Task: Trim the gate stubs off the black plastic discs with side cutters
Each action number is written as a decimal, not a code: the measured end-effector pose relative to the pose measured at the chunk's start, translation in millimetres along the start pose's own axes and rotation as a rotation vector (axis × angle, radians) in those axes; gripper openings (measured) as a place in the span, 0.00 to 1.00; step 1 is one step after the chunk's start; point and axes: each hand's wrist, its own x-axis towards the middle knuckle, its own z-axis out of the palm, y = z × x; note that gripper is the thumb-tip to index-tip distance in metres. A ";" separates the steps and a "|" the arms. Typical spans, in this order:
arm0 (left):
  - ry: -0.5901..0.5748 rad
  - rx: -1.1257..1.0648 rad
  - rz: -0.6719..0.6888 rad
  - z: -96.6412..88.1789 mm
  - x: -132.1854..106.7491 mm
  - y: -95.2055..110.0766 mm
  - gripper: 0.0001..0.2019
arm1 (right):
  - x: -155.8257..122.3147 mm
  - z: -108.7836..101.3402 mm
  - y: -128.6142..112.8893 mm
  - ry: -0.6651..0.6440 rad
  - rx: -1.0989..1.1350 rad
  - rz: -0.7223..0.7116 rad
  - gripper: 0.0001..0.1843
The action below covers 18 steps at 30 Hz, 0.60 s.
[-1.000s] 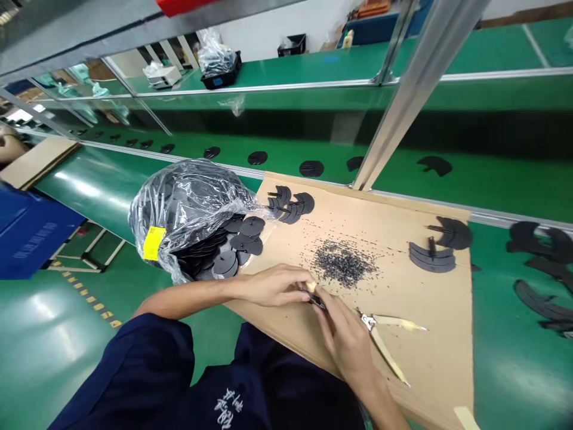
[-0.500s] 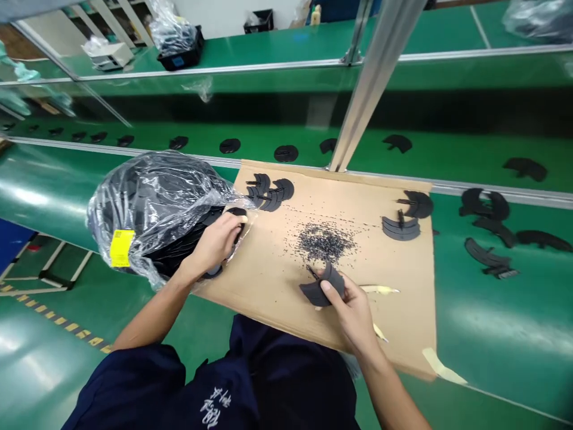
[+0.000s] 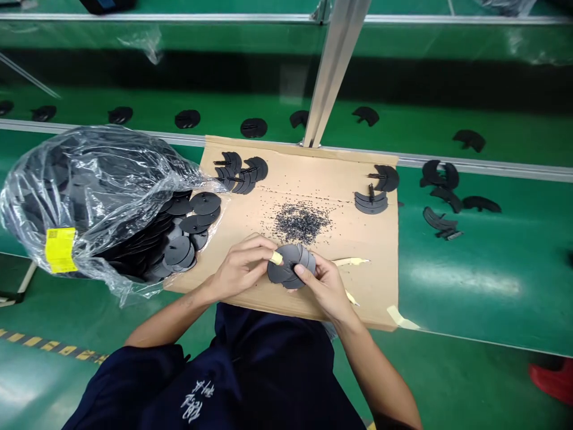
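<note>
Black discs (image 3: 290, 269): small stack, held between both hands over the near edge of the cardboard sheet (image 3: 313, 179).
Left hand (image 3: 242, 270): fingers pinching the stack's left rim, thumb on top.
Right hand (image 3: 326, 285): fingers pinching the right rim, thumb on the face.
Plastic bag (image 3: 89, 179): clear, full of more discs, at left on the green bench (image 3: 470, 269).
Chip pile (image 3: 299, 221): dark, just to the far side of the hands.

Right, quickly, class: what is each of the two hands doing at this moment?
Left hand: closed, pinching the left edge of the black disc.
Right hand: closed, gripping the right edge of the same disc.
</note>
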 end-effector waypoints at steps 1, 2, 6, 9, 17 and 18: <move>0.023 0.004 0.002 1.2 0.3 -1.5 0.11 | -0.7 -1.2 0.7 0.003 0.009 -0.006 0.25; 0.041 0.007 0.001 1.5 0.2 -2.9 0.11 | -1.2 -2.4 1.6 0.003 0.015 -0.009 0.24; 0.025 -0.020 -0.009 1.8 -0.9 -5.6 0.12 | -1.9 -5.5 4.9 0.001 0.005 -0.025 0.22; 0.008 0.000 0.020 4.7 -1.5 -6.0 0.13 | -1.2 -5.5 5.7 0.011 -0.020 -0.041 0.23; 0.078 0.105 0.124 5.1 -3.4 -7.9 0.15 | 1.1 -6.2 7.7 -0.008 -0.039 -0.051 0.24; 0.078 0.115 0.125 4.8 -3.4 -8.2 0.15 | 1.1 -6.5 8.2 -0.005 -0.045 -0.052 0.24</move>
